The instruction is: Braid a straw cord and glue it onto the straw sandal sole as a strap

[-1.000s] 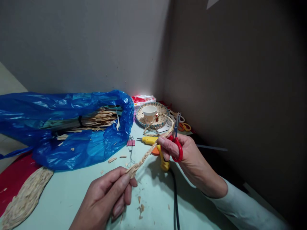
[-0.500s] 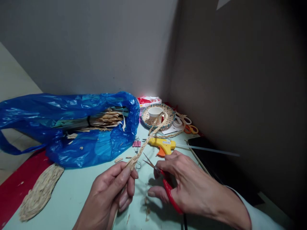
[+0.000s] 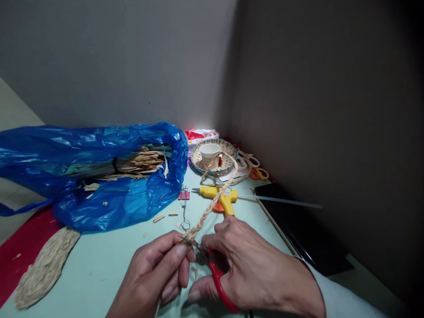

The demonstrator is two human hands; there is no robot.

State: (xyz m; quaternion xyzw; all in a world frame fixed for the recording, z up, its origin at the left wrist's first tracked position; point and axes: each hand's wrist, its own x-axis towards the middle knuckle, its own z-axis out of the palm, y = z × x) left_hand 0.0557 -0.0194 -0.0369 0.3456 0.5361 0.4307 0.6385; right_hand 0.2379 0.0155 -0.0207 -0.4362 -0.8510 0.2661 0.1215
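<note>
While holding scissors (image 3: pixel 218 282) in the right hand (image 3: pixel 258 265), blades at the near end of the braid (image 3: pixel 211 207), pinches that end in the left hand (image 3: pixel 157 269); could nick skin through a slip, fray plaits through slack pinching, or snag farther back by the glue gun (image 3: pixel 227 205).

held braid (image 3: pixel 212 206) 1 | scissors (image 3: pixel 219 282) 3 | glue gun (image 3: pixel 228 204) 1 | cup (image 3: pixel 209 154) 1 | tray (image 3: pixel 196 164) 1 | bag (image 3: pixel 122 207) 1 | binder clip (image 3: pixel 183 195) 1

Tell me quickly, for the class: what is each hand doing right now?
Left hand: closed, fingers pinching the braided strand.
Right hand: holding the red-handled scissors, blades at the braid's end.
</note>
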